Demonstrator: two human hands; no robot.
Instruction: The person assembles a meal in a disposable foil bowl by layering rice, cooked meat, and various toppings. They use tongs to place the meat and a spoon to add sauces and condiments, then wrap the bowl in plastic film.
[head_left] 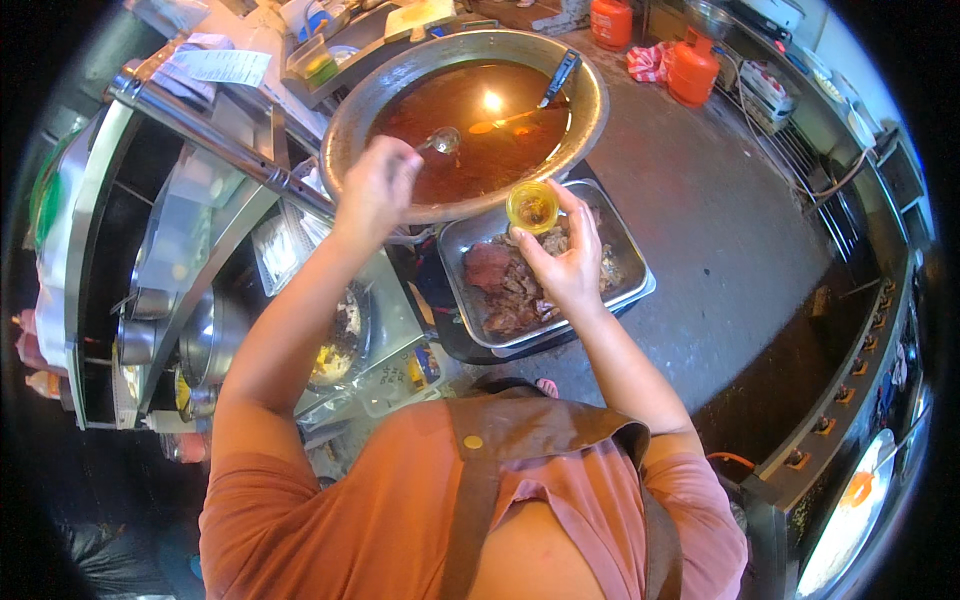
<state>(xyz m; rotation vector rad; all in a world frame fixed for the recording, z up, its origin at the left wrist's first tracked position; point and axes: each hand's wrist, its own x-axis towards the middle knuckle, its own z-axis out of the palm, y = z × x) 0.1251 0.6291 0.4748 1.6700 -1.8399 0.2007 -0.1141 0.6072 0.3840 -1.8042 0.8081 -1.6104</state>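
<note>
My left hand [378, 185] is closed on a metal spoon [443, 140], its bowl over the reddish-brown liquid [470, 100] in a wide metal pot [341, 140]. Whether the bowl touches the liquid, I cannot tell. Between the thumb and fingers of my right hand [570, 260] is a small yellow see-through cup [520, 212] with something brownish inside. The cup is near the pot's close rim, above a metal tray [455, 290] of dark meat pieces [505, 285]. A blue and black handle [560, 78] leans against the pot's far right inner side.
To the left stands a metal shelf [215, 270] with steel bowls [205, 340] and plastic containers. Two orange gas cylinders [692, 72] [612, 25] stand on the grey floor [700, 230] at the far right. A long stove [850, 390] and a pale wok [850, 510] lie along the right side.
</note>
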